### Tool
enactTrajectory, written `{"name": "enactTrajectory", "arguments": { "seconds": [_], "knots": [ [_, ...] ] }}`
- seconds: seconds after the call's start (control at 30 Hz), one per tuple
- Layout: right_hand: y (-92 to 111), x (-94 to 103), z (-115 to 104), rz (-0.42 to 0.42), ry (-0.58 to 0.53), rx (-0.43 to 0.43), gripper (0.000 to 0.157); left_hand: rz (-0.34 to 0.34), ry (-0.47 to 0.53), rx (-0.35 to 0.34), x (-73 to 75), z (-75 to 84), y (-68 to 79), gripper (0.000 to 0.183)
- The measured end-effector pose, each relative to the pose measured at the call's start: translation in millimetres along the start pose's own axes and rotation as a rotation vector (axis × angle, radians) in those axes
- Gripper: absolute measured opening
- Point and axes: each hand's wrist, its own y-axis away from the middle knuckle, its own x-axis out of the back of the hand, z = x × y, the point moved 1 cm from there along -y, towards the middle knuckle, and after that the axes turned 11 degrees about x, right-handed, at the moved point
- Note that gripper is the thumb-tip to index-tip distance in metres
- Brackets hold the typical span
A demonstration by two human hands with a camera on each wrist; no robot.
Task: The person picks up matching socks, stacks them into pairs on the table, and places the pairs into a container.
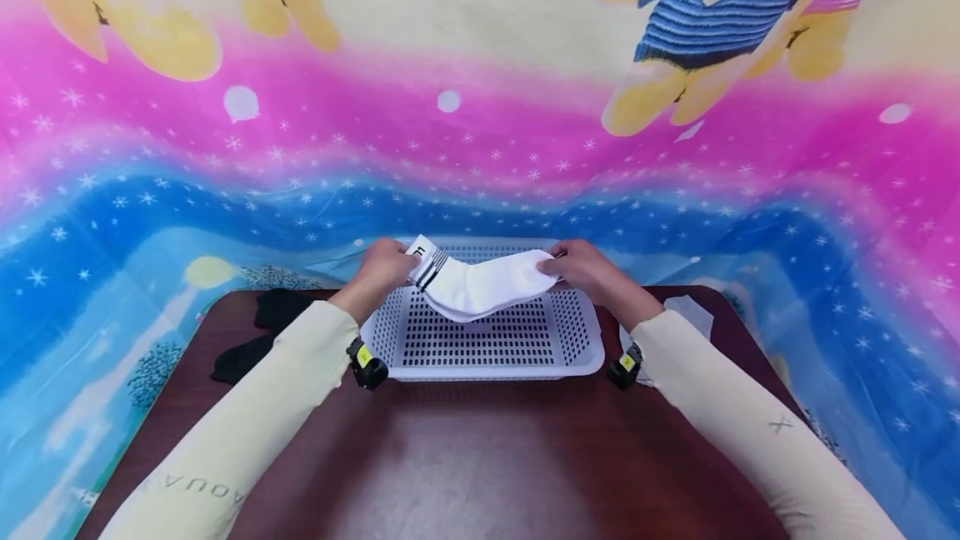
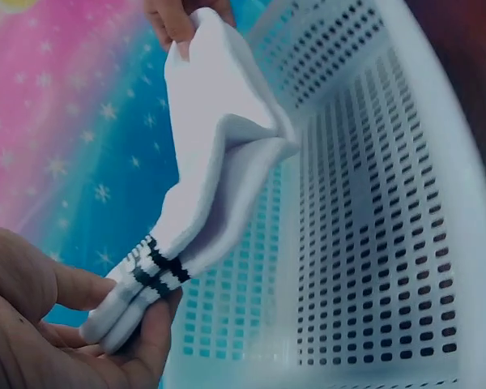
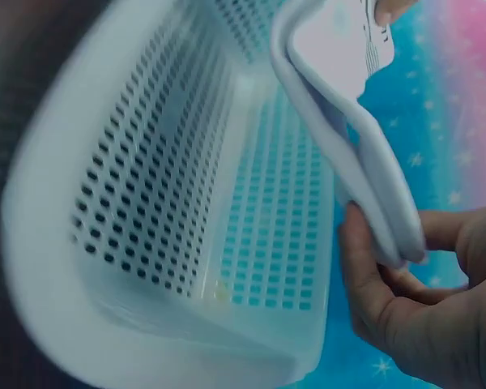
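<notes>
A pair of white socks [image 1: 487, 282] with black stripes at the cuffs is stretched sideways above the basket, one sock lying against the other. My left hand [image 1: 386, 263] pinches the cuff end; in the left wrist view its thumb and fingers close on both layers. At the toe end, my right hand [image 1: 581, 267] holds the pair between thumb and fingers, as the right wrist view also shows. Under the socks stands a white perforated plastic basket [image 1: 480, 372], whose visible floor shows only its slots.
Black, sock-like cloth pieces [image 1: 251, 357] lie on the dark brown table [image 1: 480, 457] left of the basket. On the right, a pale grey item [image 1: 690, 315] is partly hidden by my right forearm. A printed cloth [image 1: 480, 148] hangs behind the table and along its sides.
</notes>
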Motion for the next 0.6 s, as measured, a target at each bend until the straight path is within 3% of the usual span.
{"name": "enactTrajectory", "arguments": {
  "seconds": [0.13,0.23,0.5,0.6],
  "knots": [
    [-14,-3.3,-1,-0.051,0.097,-0.022,0.047,0.035,-0.031,0.043,-7.1,2.8,-14.4,0.013],
    [-25,-6.5,-3,-0.091,0.238,-0.032,0.040,0.038,-0.083,0.060,-13.6,4.4,-23.9,0.016],
    [-49,-25.6,-7,-0.247,0.640,-0.082,0.023,0.041,-0.229,-0.040,-28.7,-1.8,-29.3,0.024],
    [-52,-30.8,-6,-0.275,0.687,-0.084,0.022,0.038,-0.259,-0.057,-34.5,-8.0,-30.0,0.027]
  ]
}}
